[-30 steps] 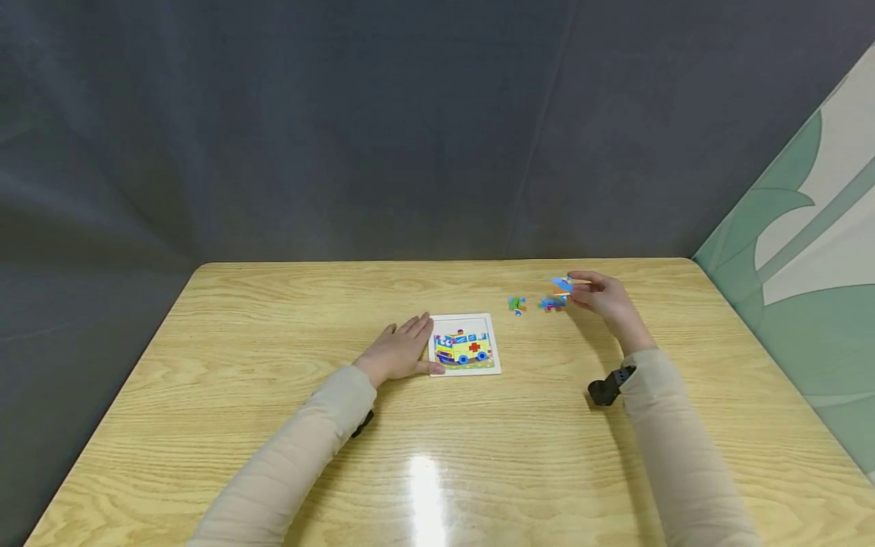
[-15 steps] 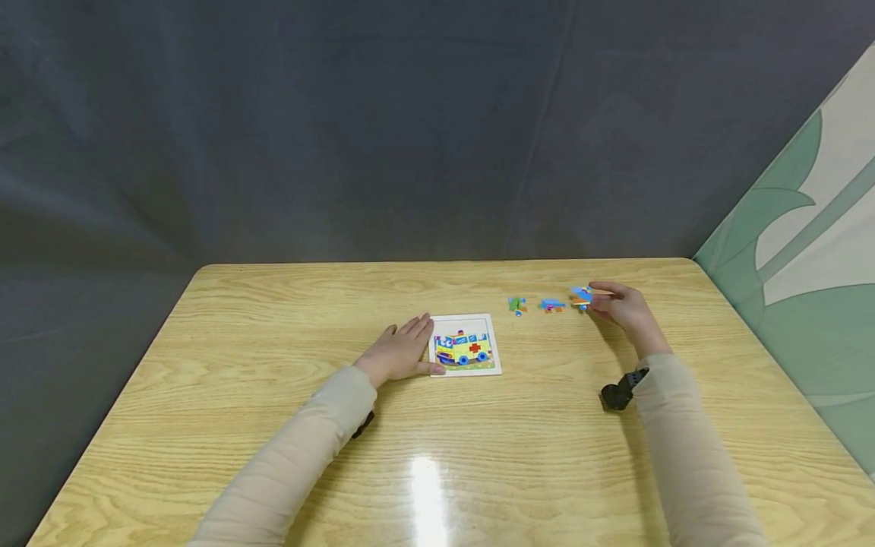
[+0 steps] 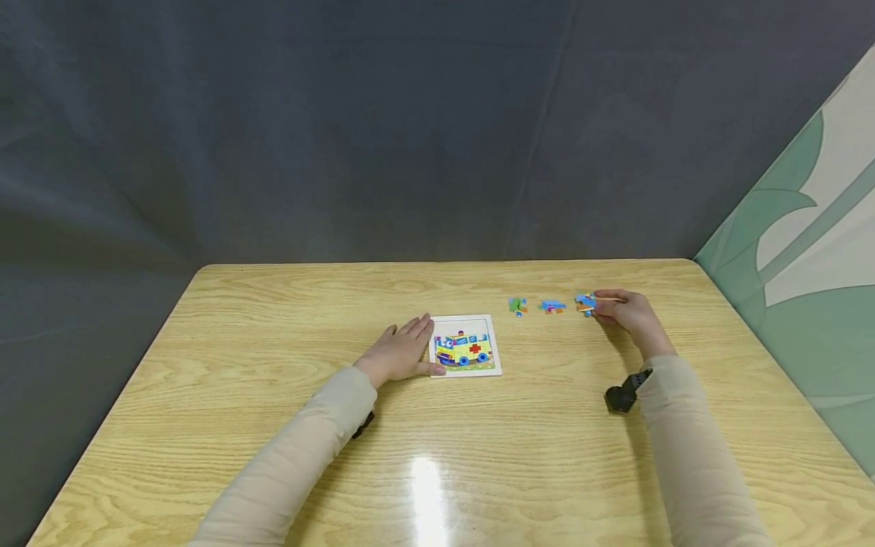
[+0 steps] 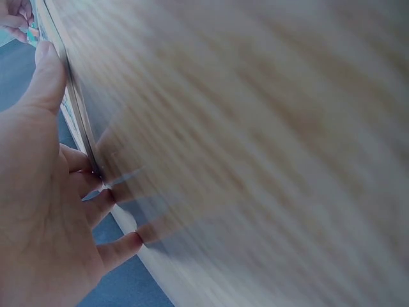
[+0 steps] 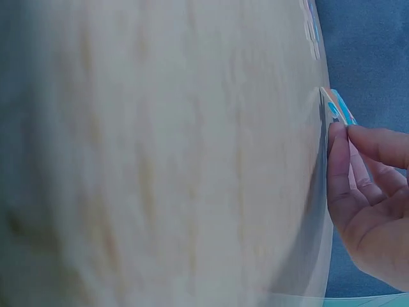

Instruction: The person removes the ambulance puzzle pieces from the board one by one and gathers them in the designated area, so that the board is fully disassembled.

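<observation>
My left hand [image 3: 401, 351] lies with straight fingers along the left side of a white puzzle tray [image 3: 497, 371]. Thumb and fingertips touch its edge, as the left wrist view also shows. Inside the tray, puzzle pieces form a yellow ambulance [image 3: 472, 348], and the upper strip is bare white. At the back right, my right hand [image 3: 629, 315] pinches a blue and orange puzzle piece [image 3: 585, 303] by its right side. In the right wrist view this puzzle piece [image 5: 342, 107] is tilted, one edge close to the tabletop, between thumb and fingertips.
Left of the held piece lie a blue puzzle piece [image 3: 551, 306] and a green puzzle piece [image 3: 517, 305] in a row on the wooden table [image 3: 533, 456]. A dark curtain [image 3: 437, 137] stands behind the table's back edge. A green and white patterned panel [image 3: 807, 251] borders the right side.
My right hand has moved right with the pinched puzzle piece, away from above the blue piece, and lowered it toward the table. My left hand has stayed at the tray.
</observation>
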Demonstrator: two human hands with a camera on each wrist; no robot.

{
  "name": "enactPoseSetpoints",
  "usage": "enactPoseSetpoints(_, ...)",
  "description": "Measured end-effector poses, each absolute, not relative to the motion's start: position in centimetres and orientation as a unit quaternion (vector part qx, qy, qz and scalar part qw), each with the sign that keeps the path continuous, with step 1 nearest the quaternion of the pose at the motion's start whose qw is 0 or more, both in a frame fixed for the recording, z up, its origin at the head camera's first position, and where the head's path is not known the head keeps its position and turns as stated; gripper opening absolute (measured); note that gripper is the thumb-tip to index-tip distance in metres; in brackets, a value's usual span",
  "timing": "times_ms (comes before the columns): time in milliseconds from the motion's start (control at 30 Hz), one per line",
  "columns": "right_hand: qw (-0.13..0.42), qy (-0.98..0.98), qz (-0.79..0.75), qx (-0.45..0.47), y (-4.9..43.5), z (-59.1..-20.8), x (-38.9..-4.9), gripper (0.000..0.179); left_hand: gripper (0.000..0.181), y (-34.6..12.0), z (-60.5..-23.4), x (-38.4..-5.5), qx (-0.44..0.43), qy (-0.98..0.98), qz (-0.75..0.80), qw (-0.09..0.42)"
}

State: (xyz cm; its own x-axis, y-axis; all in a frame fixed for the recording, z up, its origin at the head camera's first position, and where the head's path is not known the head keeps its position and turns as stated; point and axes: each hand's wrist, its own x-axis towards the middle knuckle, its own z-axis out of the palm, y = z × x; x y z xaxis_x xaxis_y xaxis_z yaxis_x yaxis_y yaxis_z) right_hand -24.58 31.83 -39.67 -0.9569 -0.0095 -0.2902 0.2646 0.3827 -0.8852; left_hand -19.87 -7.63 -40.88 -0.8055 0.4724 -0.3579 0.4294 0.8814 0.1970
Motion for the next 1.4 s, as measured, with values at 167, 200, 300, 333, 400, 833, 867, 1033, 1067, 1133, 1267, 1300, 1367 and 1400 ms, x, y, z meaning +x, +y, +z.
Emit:
enactPoseSetpoints(167, 0.127, 0.821, -0.552, 0.077, 31.94, -39.93, -24.74, 0.053, 0.090, -7.68, -41.03, -19.90, 0.240, 0.949, 0.051, 0.199)
enactPoseSetpoints(200, 0.128, 0.822, -0.550, 0.077, 31.98, -39.98, -24.77, 0.053, 0.090, -7.68, -41.04, -19.90, 0.240, 0.949, 0.051, 0.199)
enactPoseSetpoints(300, 0.130, 0.827, -0.541, 0.076, 32.13, -40.03, -24.68, 0.054, 0.090, -7.65, -40.94, -19.82, 0.240, 0.948, 0.054, 0.201)
enactPoseSetpoints(333, 0.129, 0.828, -0.540, 0.075, 32.20, -40.03, -24.63, 0.054, 0.090, -7.64, -40.89, -19.79, 0.240, 0.948, 0.055, 0.201)
enactPoseSetpoints(400, 0.127, 0.832, -0.535, 0.073, 32.30, -40.07, -24.52, 0.054, 0.090, -7.60, -40.83, -19.76, 0.241, 0.948, 0.056, 0.202)
enactPoseSetpoints(833, 0.127, 0.834, -0.531, 0.073, 32.20, -39.86, -24.41, 0.052, 0.091, -7.64, -40.79, -19.90, 0.242, 0.947, 0.051, 0.203)
enactPoseSetpoints(867, 0.128, 0.833, -0.533, 0.074, 32.19, -39.86, -24.43, 0.052, 0.091, -7.65, -40.79, -19.91, 0.241, 0.948, 0.050, 0.203)
enactPoseSetpoints(1033, 0.126, 0.830, -0.538, 0.075, 32.18, -39.80, -24.45, 0.052, 0.091, -7.66, -40.86, -19.93, 0.241, 0.948, 0.051, 0.201)
enactPoseSetpoints(1067, 0.123, 0.830, -0.538, 0.075, 32.14, -39.79, -24.45, 0.052, 0.090, -7.67, -40.88, -19.93, 0.242, 0.948, 0.051, 0.201)
enactPoseSetpoints(1133, 0.118, 0.830, -0.540, 0.075, 32.10, -39.75, -24.40, 0.052, 0.090, -7.68, -40.91, -19.92, 0.242, 0.948, 0.052, 0.199)
enactPoseSetpoints(1267, 0.110, 0.831, -0.540, 0.076, 32.02, -39.75, -24.40, 0.053, 0.090, -7.71, -40.96, -19.93, 0.242, 0.949, 0.051, 0.198)
enactPoseSetpoints(1300, 0.109, 0.832, -0.538, 0.077, 32.01, -39.72, -24.41, 0.053, 0.090, -7.71, -40.98, -19.92, 0.241, 0.949, 0.051, 0.198)
enactPoseSetpoints(1367, 0.109, 0.838, -0.529, 0.079, 31.90, -39.59, -24.47, 0.053, 0.090, -7.72, -41.01, -19.91, 0.241, 0.948, 0.051, 0.199)
enactPoseSetpoints(1400, 0.110, 0.839, -0.527, 0.079, 31.80, -39.48, -24.51, 0.052, 0.090, -7.73, -41.02, -19.90, 0.241, 0.948, 0.052, 0.200)
